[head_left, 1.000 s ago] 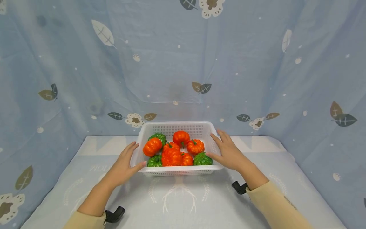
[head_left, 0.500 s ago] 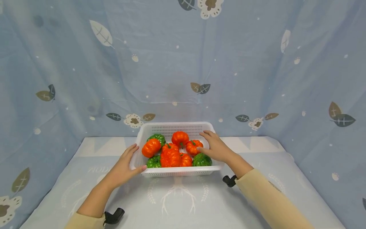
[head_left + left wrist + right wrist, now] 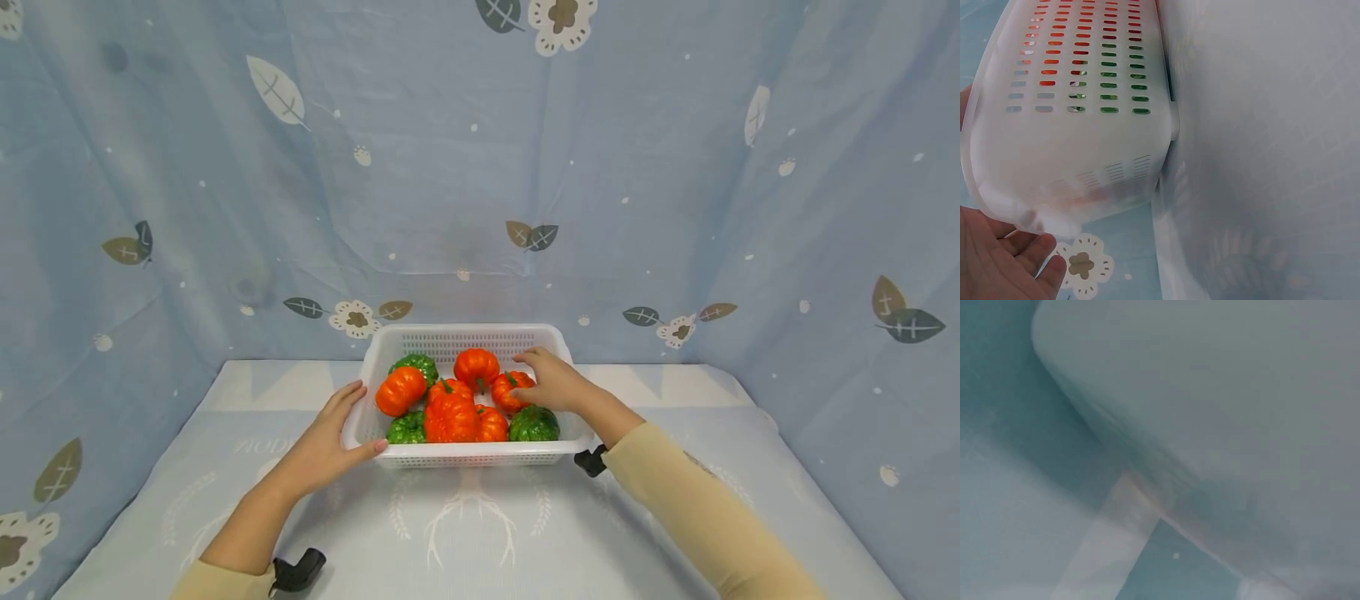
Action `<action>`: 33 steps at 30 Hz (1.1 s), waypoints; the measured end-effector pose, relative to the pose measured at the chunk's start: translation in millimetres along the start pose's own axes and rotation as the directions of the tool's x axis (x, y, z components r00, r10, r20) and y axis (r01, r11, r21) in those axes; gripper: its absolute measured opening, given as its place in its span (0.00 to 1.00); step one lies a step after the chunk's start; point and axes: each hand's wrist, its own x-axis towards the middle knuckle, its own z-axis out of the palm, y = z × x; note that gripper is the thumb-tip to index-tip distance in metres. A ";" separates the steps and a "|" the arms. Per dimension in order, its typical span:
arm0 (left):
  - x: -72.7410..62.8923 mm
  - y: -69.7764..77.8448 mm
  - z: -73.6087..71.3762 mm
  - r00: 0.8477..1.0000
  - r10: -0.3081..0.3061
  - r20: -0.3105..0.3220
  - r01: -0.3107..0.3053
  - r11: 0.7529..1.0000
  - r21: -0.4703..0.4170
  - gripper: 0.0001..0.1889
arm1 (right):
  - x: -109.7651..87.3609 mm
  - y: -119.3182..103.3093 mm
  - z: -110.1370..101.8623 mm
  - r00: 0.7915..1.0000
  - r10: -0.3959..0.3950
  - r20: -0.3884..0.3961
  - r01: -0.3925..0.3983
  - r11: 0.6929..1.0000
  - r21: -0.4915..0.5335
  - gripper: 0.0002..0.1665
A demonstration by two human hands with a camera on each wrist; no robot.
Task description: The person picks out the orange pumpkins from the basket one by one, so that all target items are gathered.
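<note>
A white plastic basket [image 3: 465,448] holds several small orange-red pumpkins and green, bumpy pumpkins. My left hand [image 3: 324,442] holds its left front corner, thumb over the front rim and fingers along the outer left side. In the left wrist view, fingers [image 3: 1035,253] lie just under the basket's rim. Reaching over the right side, my right hand [image 3: 558,383] has its thumb and fingers spread at an orange pumpkin [image 3: 510,392]; whether they touch it cannot be told. A green pumpkin [image 3: 534,423] sits below that hand. The right wrist view is blurred and shows no hand.
The basket stands at the back of a table with a pale printed cloth [image 3: 465,533]. A blue patterned curtain [image 3: 420,192] hangs close behind and at both sides. A black wrist mount [image 3: 298,570] sticks out from the left sleeve.
My right hand has moved left from the basket's right edge to over the orange pumpkin inside. My left hand stays at the left corner, and the basket has hardly moved.
</note>
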 end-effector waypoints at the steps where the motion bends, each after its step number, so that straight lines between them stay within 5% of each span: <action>1: -0.1 0.0 0.0 1.000 -0.001 0.000 0.001 1.000 0.000 0.52 | 1.7 -0.8 -0.1 1.000 0.005 0.008 -0.005 1.000 0.006 0.42; 18: -2.9 2.7 -4.1 1.000 0.006 0.010 -0.006 1.000 -0.014 0.51 | 16.4 -5.0 19.5 0.988 0.126 0.085 -0.131 0.990 0.052 0.41; 33: -2.2 2.6 -5.4 1.000 0.004 0.013 -0.004 1.000 0.004 0.52 | 19.1 -5.2 28.1 0.978 0.209 -0.019 -0.209 0.978 0.010 0.38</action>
